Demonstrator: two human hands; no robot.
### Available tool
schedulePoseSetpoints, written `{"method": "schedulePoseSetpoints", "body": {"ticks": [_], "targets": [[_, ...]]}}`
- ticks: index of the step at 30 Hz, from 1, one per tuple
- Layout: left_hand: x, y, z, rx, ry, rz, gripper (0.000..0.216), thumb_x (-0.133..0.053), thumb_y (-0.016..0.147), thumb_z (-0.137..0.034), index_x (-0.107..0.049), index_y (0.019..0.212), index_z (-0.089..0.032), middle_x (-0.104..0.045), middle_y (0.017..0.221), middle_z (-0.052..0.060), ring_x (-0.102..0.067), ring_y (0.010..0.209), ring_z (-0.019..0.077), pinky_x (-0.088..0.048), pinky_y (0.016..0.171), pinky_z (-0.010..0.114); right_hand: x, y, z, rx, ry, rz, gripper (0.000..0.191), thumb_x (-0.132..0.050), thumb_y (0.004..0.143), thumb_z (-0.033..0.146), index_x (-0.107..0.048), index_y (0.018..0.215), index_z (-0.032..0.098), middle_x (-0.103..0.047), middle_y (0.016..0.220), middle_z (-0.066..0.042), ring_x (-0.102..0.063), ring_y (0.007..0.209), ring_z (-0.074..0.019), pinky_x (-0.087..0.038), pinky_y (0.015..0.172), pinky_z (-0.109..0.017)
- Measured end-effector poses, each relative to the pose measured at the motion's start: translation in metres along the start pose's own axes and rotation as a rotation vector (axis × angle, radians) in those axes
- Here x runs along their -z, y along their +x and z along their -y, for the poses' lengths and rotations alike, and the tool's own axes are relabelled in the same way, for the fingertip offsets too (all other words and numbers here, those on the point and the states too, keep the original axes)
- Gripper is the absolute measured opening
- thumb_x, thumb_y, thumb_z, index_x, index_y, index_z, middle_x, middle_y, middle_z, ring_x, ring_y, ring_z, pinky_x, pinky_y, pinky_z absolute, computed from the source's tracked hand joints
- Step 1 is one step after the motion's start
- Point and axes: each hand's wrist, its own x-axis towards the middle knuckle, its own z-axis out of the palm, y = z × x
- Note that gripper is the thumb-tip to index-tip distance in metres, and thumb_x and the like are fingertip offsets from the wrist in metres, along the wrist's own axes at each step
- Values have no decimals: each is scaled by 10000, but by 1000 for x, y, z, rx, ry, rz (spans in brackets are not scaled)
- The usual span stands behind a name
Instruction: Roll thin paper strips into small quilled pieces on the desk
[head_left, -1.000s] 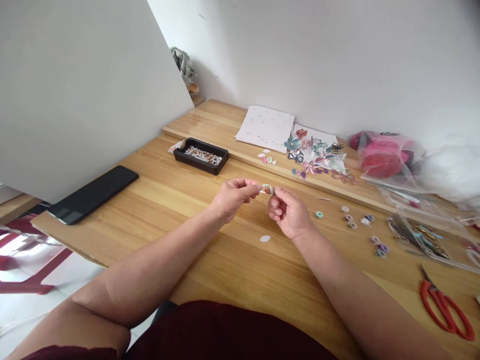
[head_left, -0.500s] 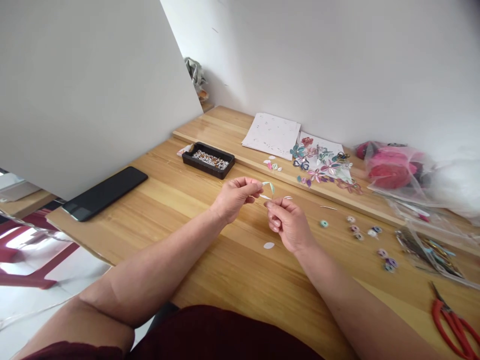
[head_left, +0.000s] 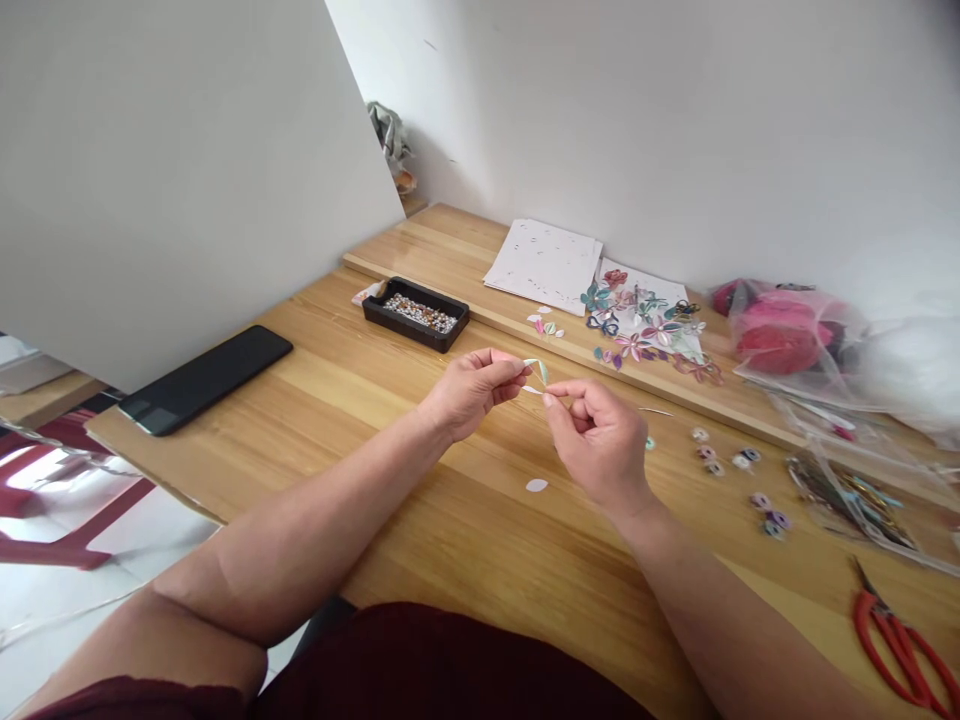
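Pale green-and-white curled paper strip (head_left: 537,370): held above centre of light wooden table (head_left: 420,520), upper end pinched by fingertips of left hand (head_left: 471,388), lower tail nipped between thumb and forefinger of right hand (head_left: 600,440). Likely feather-light, limp, easily creased; takes gentle grip at ends, not mid-curl.

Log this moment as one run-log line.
left hand: pinching paper strip | right hand: pinching strip's other end | nearby: bead tray, phone
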Motion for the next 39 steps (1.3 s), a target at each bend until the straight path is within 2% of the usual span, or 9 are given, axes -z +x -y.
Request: {"method": "schedulePoseSetpoints", "body": {"ticks": [7, 10, 17, 21, 24, 28, 32, 35, 39], "targets": [[-2, -2, -3, 38, -24, 19, 290, -886, 620, -260, -637, 679, -124, -718, 827, 53, -601, 707, 73, -473, 696, 217, 5, 3, 0, 131, -153, -64, 102, -628, 910, 254, -723, 926, 221, -317, 512, 83, -322, 453, -91, -313, 514, -257], [-2, -2, -4, 22, 4, 31, 307, -898, 615, -290, -646, 681, -128, -713, 811, 48, -598, 712, 79, -468, 689, 219, 9, 4, 2, 218, -219, -78, 105, -626, 911, 229, -730, 915, 222, -385, 515, 68, -351, 467, -98, -333, 525, -262], [-1, -5, -5, -4, 365, 68, 282, -845, 658, -365, -675, 695, -143, -689, 754, 47, -556, 648, 101, -386, 575, 237, 23, 21, 8, 456, -310, -29, 149, -615, 927, 206, -762, 935, 235, -650, 663, -16, -535, 601, -145, -439, 637, -299], [0, -6, -5, -9, 454, 107, 312, -842, 655, -410, -683, 713, -148, -606, 655, 3, -479, 570, 84, -328, 516, 229, 28, 40, 13, 470, -239, 60, 156, -625, 929, 213, -770, 877, 240, -601, 618, 4, -514, 598, -136, -426, 634, -296], [1, -6, -6, -4, 439, 131, 354, -856, 651, -437, -670, 712, -142, -535, 598, -25, -404, 530, 65, -285, 499, 222, 29, 55, 10, 366, -120, 120, 123, -668, 900, 227, -779, 847, 224, -465, 540, 38, -414, 531, -107, -368, 568, -279], [1, -6, -8, 5, 382, 196, 352, -863, 657, -416, -663, 717, -132, -504, 570, -34, -359, 512, 54, -243, 493, 217, 23, 71, -5, 116, 81, 240, 100, -757, 827, 290, -790, 846, 198, -323, 503, 74, -283, 494, -76, -254, 499, -265], [-1, -6, -10, 4, 308, 212, 355, -874, 643, -395, -642, 687, -131, -460, 546, -45, -329, 495, 46, -205, 486, 218, 12, 70, -19, -191, 342, 357, 209, -805, 745, 380, -759, 781, 180, -413, 499, 65, -284, 484, -65, -196, 470, -254], [-2, -6, -11, -5, 259, 202, 356, -878, 632, -390, -647, 684, -125, -452, 540, -47, -324, 492, 42, -202, 484, 217, 4, 57, -20, -445, 567, 379, 320, -875, 613, 417, -692, 708, 173, -526, 548, 44, -312, 457, -49, -197, 439, -236], [-3, -6, -12, -52, 213, 141, 359, -878, 633, -389, -644, 690, -123, -476, 538, -43, -351, 498, 45, -230, 486, 214, -2, 32, -15, -608, 707, 371, 368, -899, 590, 402, -617, 673, 181, -505, 546, 65, -328, 413, -41, -223, 408, -226]]}}
